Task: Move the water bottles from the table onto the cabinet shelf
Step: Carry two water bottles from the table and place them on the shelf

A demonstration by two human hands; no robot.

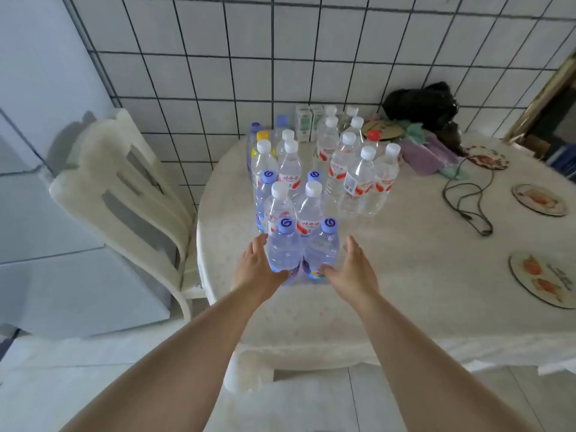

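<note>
Many clear water bottles stand in a cluster on the round white table (405,275). Several have white caps and red labels (358,182), several have blue caps. Nearest to me stand two blue-capped bottles side by side, the left one (284,247) and the right one (322,244). My left hand (257,266) lies against the left bottle's outer side, thumb across its lower front. My right hand (353,266) is spread beside the right bottle, thumb tip at its label, fingers slightly apart from it. Neither bottle is lifted. No cabinet shelf is in view.
A white chair (124,194) stands left of the table, against a pale cabinet (46,213). On the table's right side lie decorated coasters (544,280), a dark cable (467,198), cloths (430,151) and a black bag (420,104). Small cartons (304,123) stand behind the bottles by the tiled wall.
</note>
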